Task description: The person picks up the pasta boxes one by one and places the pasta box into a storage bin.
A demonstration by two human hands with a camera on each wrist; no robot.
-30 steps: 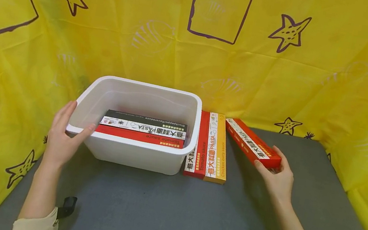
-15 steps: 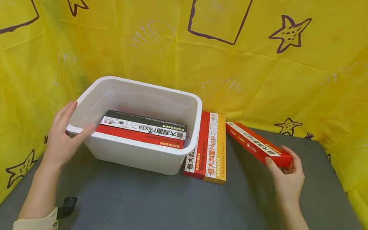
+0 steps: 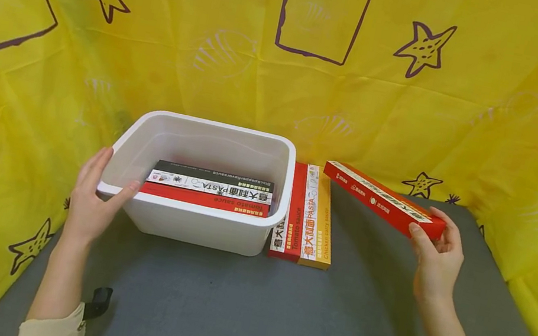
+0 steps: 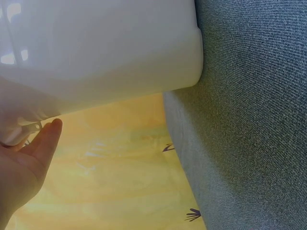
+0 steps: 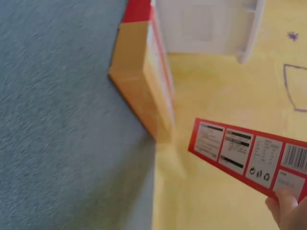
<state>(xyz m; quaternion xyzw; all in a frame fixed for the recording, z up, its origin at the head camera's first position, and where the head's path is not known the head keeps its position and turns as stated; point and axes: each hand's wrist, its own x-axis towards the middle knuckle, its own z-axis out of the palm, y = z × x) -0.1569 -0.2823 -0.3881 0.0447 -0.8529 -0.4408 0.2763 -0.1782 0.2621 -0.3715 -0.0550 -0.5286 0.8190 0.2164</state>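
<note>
My right hand pinches the near end of a red pasta box, held tilted above the table with its far end to the left. In the right wrist view, printed panels and a barcode show on the pasta box. My left hand grips the left rim of a white plastic bin, thumb over the front edge. Inside the bin lie a black pepper pasta box and a red tomato sauce pasta box. The left wrist view shows the fingers against the bin's wall.
Right of the bin, a red tomato sauce box and a yellow chicken curry box lie side by side on the grey table. A yellow printed cloth encloses the back and sides.
My right hand has moved to the right and lifted the red pasta box higher, turning it closer to level across the view. My left hand and the bin have stayed put.
</note>
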